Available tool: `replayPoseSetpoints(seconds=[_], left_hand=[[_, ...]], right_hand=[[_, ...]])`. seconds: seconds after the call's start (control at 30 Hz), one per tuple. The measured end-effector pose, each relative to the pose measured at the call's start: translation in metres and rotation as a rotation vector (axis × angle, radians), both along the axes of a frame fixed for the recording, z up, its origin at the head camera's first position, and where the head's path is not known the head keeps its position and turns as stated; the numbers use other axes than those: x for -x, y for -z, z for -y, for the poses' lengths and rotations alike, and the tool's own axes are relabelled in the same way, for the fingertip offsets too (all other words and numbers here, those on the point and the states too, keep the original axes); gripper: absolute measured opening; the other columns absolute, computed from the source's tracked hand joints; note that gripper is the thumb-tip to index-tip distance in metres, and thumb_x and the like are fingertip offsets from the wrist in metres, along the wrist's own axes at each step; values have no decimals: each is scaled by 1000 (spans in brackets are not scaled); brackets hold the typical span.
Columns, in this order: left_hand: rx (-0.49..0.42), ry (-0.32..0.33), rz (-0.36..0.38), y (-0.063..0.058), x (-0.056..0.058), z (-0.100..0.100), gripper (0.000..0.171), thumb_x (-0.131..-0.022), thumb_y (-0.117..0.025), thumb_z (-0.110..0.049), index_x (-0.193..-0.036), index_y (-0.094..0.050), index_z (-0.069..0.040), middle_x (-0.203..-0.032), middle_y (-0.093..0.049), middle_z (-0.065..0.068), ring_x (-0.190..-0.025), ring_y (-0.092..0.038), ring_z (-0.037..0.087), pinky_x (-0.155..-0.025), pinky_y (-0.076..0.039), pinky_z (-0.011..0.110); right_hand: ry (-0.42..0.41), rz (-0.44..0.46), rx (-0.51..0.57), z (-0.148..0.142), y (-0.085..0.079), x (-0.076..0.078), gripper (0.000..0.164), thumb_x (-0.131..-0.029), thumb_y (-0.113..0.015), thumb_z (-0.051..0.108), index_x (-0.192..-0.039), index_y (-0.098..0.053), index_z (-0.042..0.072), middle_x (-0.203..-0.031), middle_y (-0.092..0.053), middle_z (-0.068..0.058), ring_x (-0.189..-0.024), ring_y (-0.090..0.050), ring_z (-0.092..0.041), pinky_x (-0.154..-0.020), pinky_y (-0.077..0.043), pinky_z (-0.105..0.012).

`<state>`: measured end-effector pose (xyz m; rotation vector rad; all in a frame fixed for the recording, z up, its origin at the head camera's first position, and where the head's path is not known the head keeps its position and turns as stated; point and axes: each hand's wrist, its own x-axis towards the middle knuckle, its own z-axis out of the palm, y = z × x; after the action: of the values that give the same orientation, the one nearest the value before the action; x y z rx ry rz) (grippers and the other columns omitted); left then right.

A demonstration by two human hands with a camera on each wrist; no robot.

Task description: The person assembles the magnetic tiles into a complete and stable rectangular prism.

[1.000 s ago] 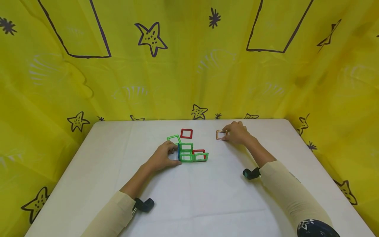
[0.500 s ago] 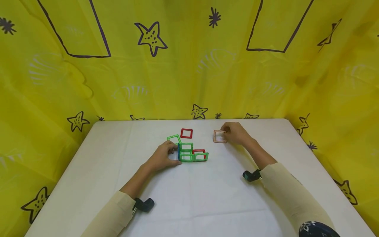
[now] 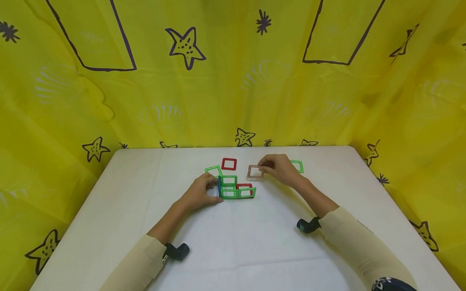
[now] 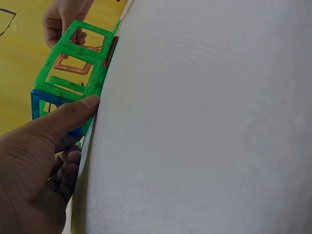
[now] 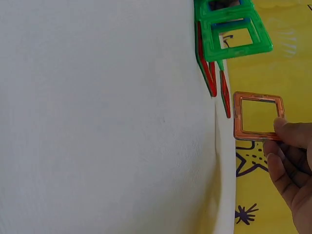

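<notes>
In the head view, a small structure of green magnetic tiles stands mid-table, with a blue magnetic tile upright along its left side. My left hand grips that side; in the left wrist view the thumb lies on the front corner, and the other fingers curl behind, partly hidden. Right of the structure and off the table, my right hand pinches an orange square magnetic tile by one edge. A red tile sits within the structure's right part.
A loose red tile lies behind the structure. One green tile is at its back left, partly covered by the left hand. Another green tile lies beyond the right hand. A yellow curtain hangs behind the white table.
My right hand has lifted the orange tile and carried it left toward the structure, uncovering a green tile behind it. My left hand has stayed in place on the structure.
</notes>
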<state>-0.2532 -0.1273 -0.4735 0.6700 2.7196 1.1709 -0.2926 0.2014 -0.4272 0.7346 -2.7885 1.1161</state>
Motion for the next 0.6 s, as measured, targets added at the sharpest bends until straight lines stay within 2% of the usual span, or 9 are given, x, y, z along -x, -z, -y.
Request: replayPoseSetpoints(seconds=[0.2,0.6], left_hand=[[1,5,-2,-1,0,0,61,-80,-95,-21,-128,-67,3,-112,-59,4,-102,-56,22,-91,-52,37],[3,7,-13,0,1,0,61,-79,-95,-22,-127,-67,4,-110,-59,4,-101,-55,22,-89,-51,36]], right_hand=[[-38,17,23,11,2,-7,8,-96,-78,7,-103,-79,3,-93,-75,-1,-81,-65,-18,-74,-56,-33],[-90,45,30,25,4,-10,8,-95,-78,7,-103,-79,5,-91,-74,2,-79,-63,-18,-74,-54,-31]])
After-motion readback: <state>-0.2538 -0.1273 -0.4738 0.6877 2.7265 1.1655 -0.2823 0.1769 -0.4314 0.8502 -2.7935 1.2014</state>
